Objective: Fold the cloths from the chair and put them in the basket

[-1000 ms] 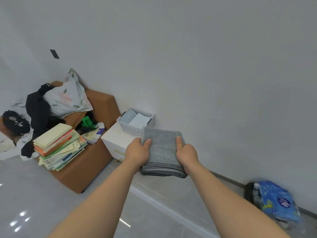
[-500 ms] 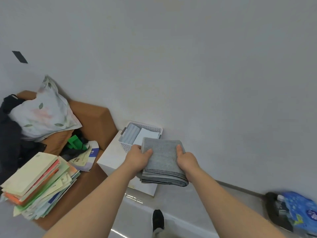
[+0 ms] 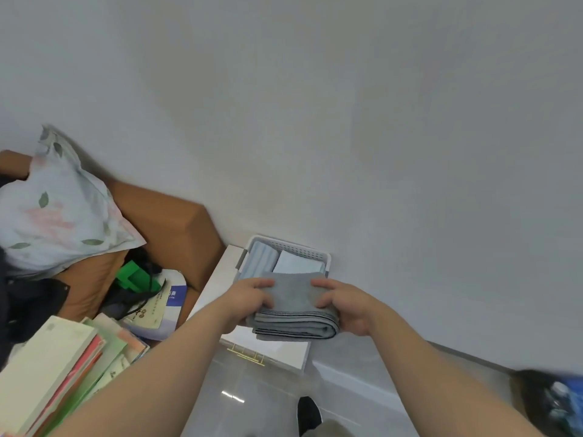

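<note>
Cloth (image 3: 291,296), folded grey, is pinched between left grip (image 3: 249,301) and right grip (image 3: 344,305) near the basket (image 3: 293,246).

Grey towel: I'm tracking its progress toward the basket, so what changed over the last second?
The folded grey towel, held between the left hand and right hand, moved forward to the white basket; its far edge now reaches the basket's near side. Both hands keep the same grip on its sides; nothing was let go. The two folded cloths in the basket lie as before.
</note>
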### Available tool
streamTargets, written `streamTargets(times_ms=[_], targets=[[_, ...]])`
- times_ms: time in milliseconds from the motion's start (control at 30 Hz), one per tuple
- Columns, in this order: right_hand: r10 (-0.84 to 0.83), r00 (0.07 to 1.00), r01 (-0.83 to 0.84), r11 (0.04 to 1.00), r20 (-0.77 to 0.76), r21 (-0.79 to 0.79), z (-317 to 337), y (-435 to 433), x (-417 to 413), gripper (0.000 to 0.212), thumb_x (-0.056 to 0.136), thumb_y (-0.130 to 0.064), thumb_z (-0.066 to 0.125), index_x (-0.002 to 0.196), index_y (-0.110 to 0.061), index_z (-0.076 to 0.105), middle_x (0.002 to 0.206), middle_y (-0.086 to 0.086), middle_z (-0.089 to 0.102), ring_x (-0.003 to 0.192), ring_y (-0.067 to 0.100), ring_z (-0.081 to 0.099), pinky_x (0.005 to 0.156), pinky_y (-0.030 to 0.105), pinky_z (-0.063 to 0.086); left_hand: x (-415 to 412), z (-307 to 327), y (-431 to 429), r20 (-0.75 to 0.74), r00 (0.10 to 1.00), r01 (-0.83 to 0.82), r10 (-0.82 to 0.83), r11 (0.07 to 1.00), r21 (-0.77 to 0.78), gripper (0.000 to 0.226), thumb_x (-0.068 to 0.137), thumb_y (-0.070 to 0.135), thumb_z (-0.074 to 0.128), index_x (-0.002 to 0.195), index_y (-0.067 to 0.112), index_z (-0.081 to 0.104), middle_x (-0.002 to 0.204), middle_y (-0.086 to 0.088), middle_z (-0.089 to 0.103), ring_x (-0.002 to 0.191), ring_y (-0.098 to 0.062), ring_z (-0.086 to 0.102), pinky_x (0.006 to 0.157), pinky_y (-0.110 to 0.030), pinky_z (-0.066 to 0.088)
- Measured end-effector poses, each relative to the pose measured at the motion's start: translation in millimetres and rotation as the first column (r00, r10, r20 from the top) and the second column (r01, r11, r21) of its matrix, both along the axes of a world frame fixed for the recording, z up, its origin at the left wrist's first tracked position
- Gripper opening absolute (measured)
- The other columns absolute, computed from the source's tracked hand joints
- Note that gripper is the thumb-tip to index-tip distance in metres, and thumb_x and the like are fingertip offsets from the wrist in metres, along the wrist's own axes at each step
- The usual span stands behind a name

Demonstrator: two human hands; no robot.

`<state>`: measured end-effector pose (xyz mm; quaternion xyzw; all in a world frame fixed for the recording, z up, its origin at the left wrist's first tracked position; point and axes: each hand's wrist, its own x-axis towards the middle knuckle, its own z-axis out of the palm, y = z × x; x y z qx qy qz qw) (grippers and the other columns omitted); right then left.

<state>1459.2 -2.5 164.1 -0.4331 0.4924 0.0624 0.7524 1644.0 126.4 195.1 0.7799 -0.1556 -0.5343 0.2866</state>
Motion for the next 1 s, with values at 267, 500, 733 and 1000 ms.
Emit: streamTargets(times_ms=[267, 500, 733, 1000], targets=[[0.213, 0.94, -0.257, 0.956, -0.265, -0.144, -49, -16, 69, 0.091, 0.078, 0.007, 0.068, 0.152, -0.034, 0.034, 0.131, 0.004, 0.05, 0.111, 0.024, 0.059, 0.083, 0.042, 0.06, 88, -76, -49, -0.058, 0.909, 0.417, -0.414, 0.905, 0.077, 0.079, 0.081, -0.002, 0.064, 0.148, 0.034, 0.042, 0.133, -0.005, 0.047, 0.107, -0.031, 0.062, 0.081, -0.04, 0.061], [0.094, 0.916, -0.292, 0.823, -0.391, -0.487, -133, -49, 121, 0.096, 0.08, 0.003, 0.058, 0.158, -0.032, 0.014, 0.143, 0.012, 0.034, 0.127, 0.03, 0.049, 0.093, 0.029, 0.051, 127, -175, -106, 0.286, 0.754, 0.63, -0.592, 0.774, -0.058, 0.091, 0.082, -0.005, 0.06, 0.157, 0.03, 0.022, 0.144, 0.0, 0.031, 0.127, -0.022, 0.047, 0.081, -0.011, 0.043], [0.089, 0.861, -0.358, 0.806, -0.502, -0.471, -208, -58, 138, 0.094, 0.084, -0.003, 0.06, 0.159, -0.029, 0.01, 0.142, 0.015, 0.029, 0.132, 0.032, 0.041, 0.107, 0.029, 0.04, 127, -255, -119, 0.319, 0.749, 0.611, -0.581, 0.791, 0.008, 0.097, 0.081, -0.001, 0.062, 0.158, 0.031, 0.014, 0.161, 0.0, 0.012, 0.144, -0.022, 0.03, 0.11, -0.026, 0.037], [0.136, 0.672, -0.612, 0.656, -0.728, -0.442, -223, -43, 144, 0.103, 0.079, -0.014, 0.067, 0.157, -0.024, 0.0, 0.153, 0.012, -0.004, 0.142, 0.037, 0.025, 0.11, 0.041, 0.04, 117, -256, -120, 0.578, 0.337, 0.745, -0.743, 0.586, 0.319, 0.096, 0.081, 0.015, 0.068, 0.156, 0.02, 0.009, 0.161, -0.008, -0.018, 0.124, -0.03, 0.045, 0.084, -0.036, 0.051]])
